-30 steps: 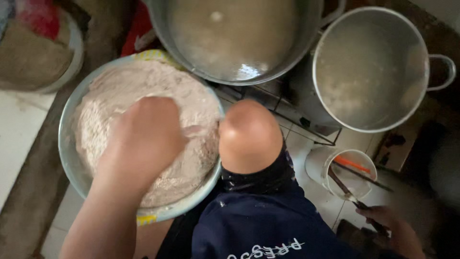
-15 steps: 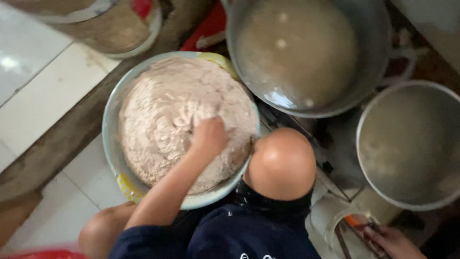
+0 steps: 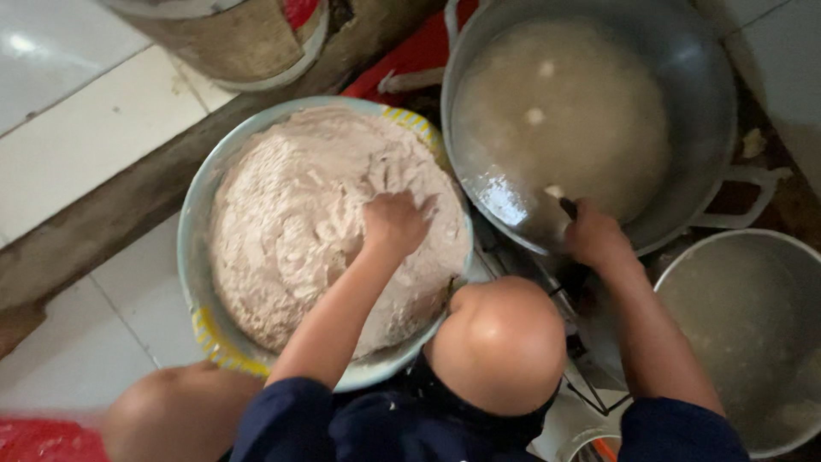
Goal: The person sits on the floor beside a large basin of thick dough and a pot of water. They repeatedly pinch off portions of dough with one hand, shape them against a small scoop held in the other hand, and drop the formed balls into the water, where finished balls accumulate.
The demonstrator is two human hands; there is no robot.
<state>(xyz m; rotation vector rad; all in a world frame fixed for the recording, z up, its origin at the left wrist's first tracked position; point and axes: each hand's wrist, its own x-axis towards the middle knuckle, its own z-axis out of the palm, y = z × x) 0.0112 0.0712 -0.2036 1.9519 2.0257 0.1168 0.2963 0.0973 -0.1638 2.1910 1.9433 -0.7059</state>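
Observation:
A wide pale bowl (image 3: 195,282) with a yellow-patterned rim sits on the floor, heaped with thick pinkish-white paste (image 3: 291,222). My left hand (image 3: 395,224) is pressed into the paste at its right side, fingers dug in and closed on a clump. My right hand (image 3: 593,236) is at the near rim of a large metal pan (image 3: 710,111) of cloudy liquid, shut on a thin dark utensil (image 3: 564,204) whose tip carries a pale lump. My bare knee (image 3: 501,342) sits between the two arms.
A second metal pot (image 3: 753,342) with pale liquid stands at the lower right. A wire rack lies under the pans. A wooden beam (image 3: 111,214) crosses the white floor tiles on the left, with a round container (image 3: 248,43) beyond it.
My right hand has come up from the lower right to the big pan's rim with the utensil. My left hand stays in the paste. The view has shifted.

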